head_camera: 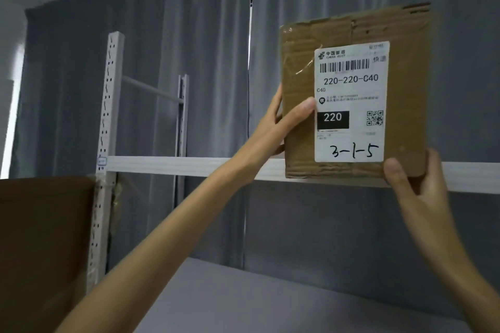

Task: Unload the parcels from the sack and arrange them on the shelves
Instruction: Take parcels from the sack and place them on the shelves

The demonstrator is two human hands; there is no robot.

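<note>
Nearest us, the right hand (416, 178) pinches the lower right corner of the cardboard parcel (300, 116), thumb on its face. That corner grip looks thin; if the box tips forward off the edge, it drops. Further in, the left hand (281, 121) clamps the parcel's left edge, thumb across the front beside the label (351, 101). The parcel stands upright in the right centre of the frame, its base at the white shelf rail (189, 165). Grey curtain (189, 35) hangs behind.
</note>
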